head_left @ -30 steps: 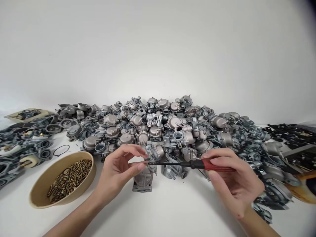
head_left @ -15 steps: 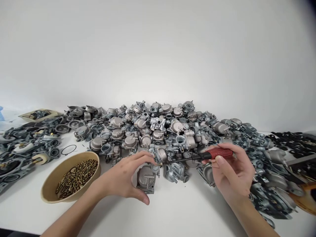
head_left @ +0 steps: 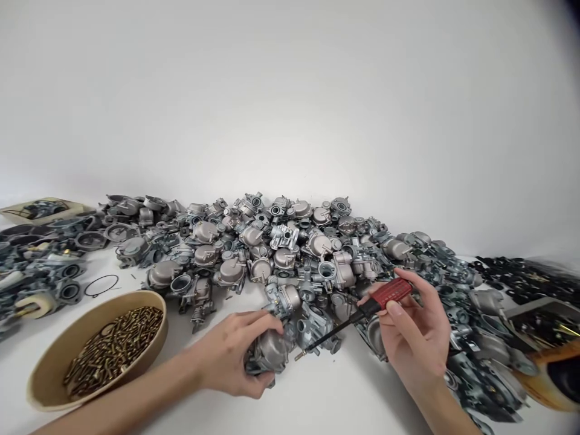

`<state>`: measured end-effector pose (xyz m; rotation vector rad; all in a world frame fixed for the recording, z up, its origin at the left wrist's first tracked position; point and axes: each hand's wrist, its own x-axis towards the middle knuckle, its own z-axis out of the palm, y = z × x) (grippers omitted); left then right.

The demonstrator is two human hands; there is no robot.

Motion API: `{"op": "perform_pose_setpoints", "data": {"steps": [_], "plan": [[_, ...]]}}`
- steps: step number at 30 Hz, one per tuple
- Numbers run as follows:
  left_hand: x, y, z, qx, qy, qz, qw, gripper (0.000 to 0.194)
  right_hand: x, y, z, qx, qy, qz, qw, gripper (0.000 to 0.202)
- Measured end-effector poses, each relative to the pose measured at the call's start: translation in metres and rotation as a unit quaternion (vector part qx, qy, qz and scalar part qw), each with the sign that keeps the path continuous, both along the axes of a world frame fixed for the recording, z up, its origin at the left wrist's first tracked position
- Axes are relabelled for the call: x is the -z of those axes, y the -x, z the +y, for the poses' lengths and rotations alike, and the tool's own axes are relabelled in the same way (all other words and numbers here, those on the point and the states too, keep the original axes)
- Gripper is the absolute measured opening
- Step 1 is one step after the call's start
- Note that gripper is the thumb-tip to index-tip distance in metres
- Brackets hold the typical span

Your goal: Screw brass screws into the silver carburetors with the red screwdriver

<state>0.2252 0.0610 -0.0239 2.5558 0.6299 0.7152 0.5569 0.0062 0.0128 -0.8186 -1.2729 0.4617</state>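
My left hand [head_left: 235,350] is closed round a grey metal carburetor [head_left: 273,350] at the table's near middle, thumb in front and fingers over its top. My right hand [head_left: 414,329] holds a screwdriver by its red handle [head_left: 393,292]. The dark shaft [head_left: 335,330] points down and left, and a small brass screw [head_left: 299,356] sits at its tip, just right of the held carburetor and apart from it. Another carburetor [head_left: 317,326] lies behind the shaft.
A tan bowl [head_left: 40,368] of brass screws stands at the left, near my left forearm. Piled carburetors [head_left: 285,258] spread along the wall. A black ring [head_left: 100,285] lies behind the bowl; black parts [head_left: 521,275] and an orange object [head_left: 546,377] are at the right.
My left hand has closed on the carburetor, which is now tilted. The screwdriver tip, with the screw, has dropped and now points more steeply downward. The view has shifted a little.
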Motion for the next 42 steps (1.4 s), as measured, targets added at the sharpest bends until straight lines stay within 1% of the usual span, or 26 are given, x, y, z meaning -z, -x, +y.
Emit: {"op": "perform_pose_setpoints", "data": {"steps": [1, 2, 5, 8, 12, 15, 19, 23, 27, 34, 42], "plan": [[0.006, 0.002, -0.001, -0.007, 0.005, -0.023, 1.000, 0.068, 0.001, -0.002, -0.001, 0.001, 0.007, -0.005, 1.000, 0.043], [0.012, 0.004, -0.003, -0.002, 0.007, -0.046, 0.999, 0.069, 0.002, -0.003, -0.002, 0.001, 0.015, -0.010, 1.000, 0.044], [0.028, 0.009, -0.005, -0.002, 0.009, -0.120, 0.993, 0.067, 0.003, -0.001, -0.007, 0.001, 0.035, -0.019, 0.999, 0.045], [0.034, 0.010, -0.004, -0.011, 0.016, -0.164, 0.986, 0.059, 0.001, 0.009, -0.011, 0.016, 0.035, -0.008, 0.999, 0.045], [0.035, 0.009, -0.001, -0.013, 0.030, -0.177, 0.984, 0.054, -0.001, 0.024, -0.016, 0.070, 0.058, 0.018, 0.996, 0.043], [0.034, 0.009, -0.001, -0.004, 0.028, -0.178, 0.984, 0.055, -0.002, 0.031, -0.016, 0.081, 0.063, 0.014, 0.995, 0.044], [0.033, 0.009, -0.003, 0.008, 0.002, -0.165, 0.986, 0.054, -0.002, 0.036, -0.016, 0.093, 0.071, 0.014, 0.993, 0.045], [0.032, 0.008, -0.006, 0.006, -0.014, -0.156, 0.988, 0.052, -0.001, 0.041, -0.017, 0.086, 0.072, 0.003, 0.994, 0.044], [0.030, 0.008, -0.007, 0.000, -0.025, -0.151, 0.988, 0.053, 0.001, 0.042, -0.016, 0.083, 0.056, -0.016, 0.995, 0.042], [0.030, 0.008, -0.007, -0.002, -0.016, -0.147, 0.989, 0.052, 0.004, 0.038, -0.014, 0.070, 0.038, -0.034, 0.996, 0.041], [0.030, 0.007, -0.008, -0.009, -0.016, -0.136, 0.991, 0.052, 0.000, 0.047, -0.020, 0.057, 0.033, -0.011, 0.998, 0.038]]}}
